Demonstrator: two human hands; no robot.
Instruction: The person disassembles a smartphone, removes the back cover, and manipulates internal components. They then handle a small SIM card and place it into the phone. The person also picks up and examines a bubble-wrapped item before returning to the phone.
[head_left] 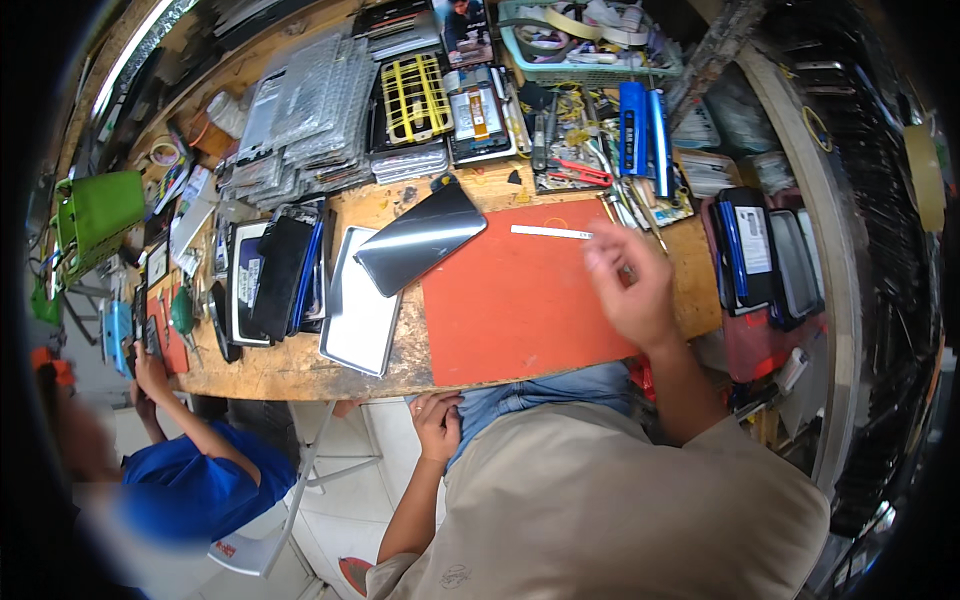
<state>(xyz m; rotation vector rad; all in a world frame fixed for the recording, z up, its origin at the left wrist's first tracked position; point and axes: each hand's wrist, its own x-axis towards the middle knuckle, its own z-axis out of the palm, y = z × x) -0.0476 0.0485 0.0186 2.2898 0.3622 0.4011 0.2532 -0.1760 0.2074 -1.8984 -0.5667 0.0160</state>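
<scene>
Cluttered from edge to edge, the wooden workbench (300,370) we sit at carries an orange mat (510,300) at its centre, and that mat is the only open patch on it. Our right hand (630,285) hovers over the mat's edge at about three o'clock, fingers loosely curled and blurred; we cannot tell whether it pinches anything small, though nothing shows in it. Just beyond its fingertips, toward eleven o'clock from the hand, a thin white strip (552,232) lies flat on the mat, the nearest thing to that hand. Our left hand (437,420) is down at six o'clock below the bench edge, resting slack on our knee in blue jeans and holding nothing.

At ten o'clock from the mat a dark glossy panel (420,240) lies tilted, with one corner over the mat and its lower edge overlapping a white-backed tablet (360,310). Stacks of bagged spare parts (305,120) fill twelve to eleven o'clock, and a heap of tweezers and blue tools (600,150) sits at one o'clock. At eight o'clock another person in a blue shirt (190,480) works at the bench's far left end.

We judge the risks plain enough: a sleeve or wrist sweeping across could flick the light strip off the mat into the tool heap, and a careless elbow near the tilted panel could slide it off the tablet and scratch either face.
</scene>
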